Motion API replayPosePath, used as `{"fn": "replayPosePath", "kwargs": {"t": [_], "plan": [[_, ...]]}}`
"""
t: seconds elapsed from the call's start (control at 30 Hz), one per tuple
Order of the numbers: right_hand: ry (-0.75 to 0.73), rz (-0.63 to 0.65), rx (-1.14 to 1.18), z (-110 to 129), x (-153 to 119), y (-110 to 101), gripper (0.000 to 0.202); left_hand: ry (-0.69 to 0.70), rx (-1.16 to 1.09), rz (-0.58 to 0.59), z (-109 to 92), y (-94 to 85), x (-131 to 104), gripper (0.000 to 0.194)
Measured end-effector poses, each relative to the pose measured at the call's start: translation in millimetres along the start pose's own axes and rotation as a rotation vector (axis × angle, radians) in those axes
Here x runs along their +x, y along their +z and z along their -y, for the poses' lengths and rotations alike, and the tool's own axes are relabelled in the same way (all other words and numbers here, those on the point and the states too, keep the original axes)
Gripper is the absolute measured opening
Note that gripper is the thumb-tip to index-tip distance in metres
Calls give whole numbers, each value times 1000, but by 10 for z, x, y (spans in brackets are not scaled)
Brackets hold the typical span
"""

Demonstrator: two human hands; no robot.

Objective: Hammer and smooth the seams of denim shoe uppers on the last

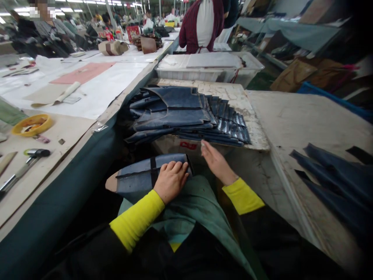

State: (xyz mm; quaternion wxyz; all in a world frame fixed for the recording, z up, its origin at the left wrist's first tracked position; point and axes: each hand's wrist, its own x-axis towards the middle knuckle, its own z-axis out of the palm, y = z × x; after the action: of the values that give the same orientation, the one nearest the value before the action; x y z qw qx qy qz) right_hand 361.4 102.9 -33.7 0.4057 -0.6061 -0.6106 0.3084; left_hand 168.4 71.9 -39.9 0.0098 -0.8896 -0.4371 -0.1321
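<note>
Across my lap lies a dark blue leather piece [136, 174] with black strips across it and a tan end at the left. My left hand [171, 181] presses on its right part, fingers curled over the surface near the dark edge. My right hand [217, 161] is raised to the right of it, fingers stretched out and nothing visible in them. Just beyond that hand, a fanned stack of similar blue leather pieces [183, 109] rests on a worn white board [256, 132]. The underside of the lap piece is hidden.
On the left bench are a hammer [25, 167] and a yellow dish [32, 124]. More blue leather pieces [335, 175] lie on the right-hand table [291, 116]. A plastic bin [204, 72] stands ahead, with a person in dark red [189, 29] behind it.
</note>
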Motion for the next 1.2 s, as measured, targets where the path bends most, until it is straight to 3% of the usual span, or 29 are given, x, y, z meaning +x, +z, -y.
{"fn": "replayPosePath", "kwargs": {"t": [0.07,0.17,0.27,0.37,0.73,1.2], "plan": [[-233,-57,-174,151,27,-130,50,-1,-13,-12,13,3,-20,39],[-403,33,-370,237,-89,-105,43,-11,-46,-36,39,-2,-71,38],[-408,113,-424,200,-263,25,36,0,-81,-45,66,-12,-116,36],[-422,66,-435,223,-357,78,34,7,-114,-37,80,-14,-136,36],[-381,156,-483,156,-435,263,31,-24,-147,-92,149,29,-221,34],[-408,199,-594,473,-504,635,31,-116,-90,-110,350,-62,-523,34]]}}
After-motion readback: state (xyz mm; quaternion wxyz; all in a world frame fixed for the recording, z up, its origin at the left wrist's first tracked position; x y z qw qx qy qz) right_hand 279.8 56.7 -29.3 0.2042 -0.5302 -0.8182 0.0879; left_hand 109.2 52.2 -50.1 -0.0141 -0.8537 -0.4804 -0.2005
